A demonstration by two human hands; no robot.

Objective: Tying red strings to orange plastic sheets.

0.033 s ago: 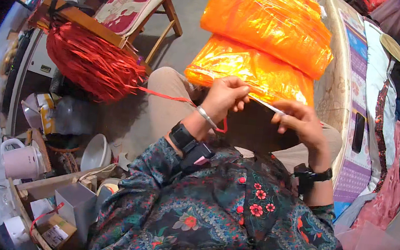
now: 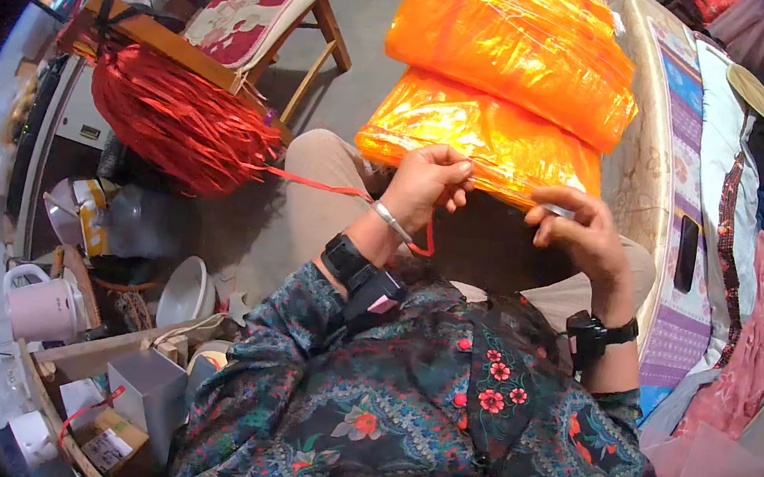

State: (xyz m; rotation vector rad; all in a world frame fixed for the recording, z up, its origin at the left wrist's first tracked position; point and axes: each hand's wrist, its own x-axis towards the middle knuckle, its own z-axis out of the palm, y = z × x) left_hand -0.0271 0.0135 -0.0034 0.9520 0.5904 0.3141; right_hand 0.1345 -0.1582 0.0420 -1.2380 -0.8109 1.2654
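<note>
Over my lap, my left hand [image 2: 426, 187] is closed in a pinch, thumb against forefinger. From a thick bundle of red plastic strips [image 2: 177, 118], a red strip [image 2: 322, 183] runs to my left wrist, and a loop of it hangs below that hand. What the fingertips pinch is too small to make out. A short way right, my right hand [image 2: 583, 230] has curled fingers, with a slim, shiny silver-grey piece [image 2: 557, 210] at them; its kind is unclear. Just beyond both hands lies a folded stack of shiny orange plastic sheeting [image 2: 500, 129].
The red bundle hangs from a wooden bar [image 2: 168, 41] beside a cushioned chair [image 2: 246, 22]. At the lower left stand a pink kettle [image 2: 44, 307], a white bowl [image 2: 187, 291] and a wooden box of cartons [image 2: 144, 390]. A bed on the right holds a phone [image 2: 686, 254] and clothes.
My right hand has shifted slightly right, away from the left. The pale thin piece that spanned the gap between my hands now shows only at my right fingers.
</note>
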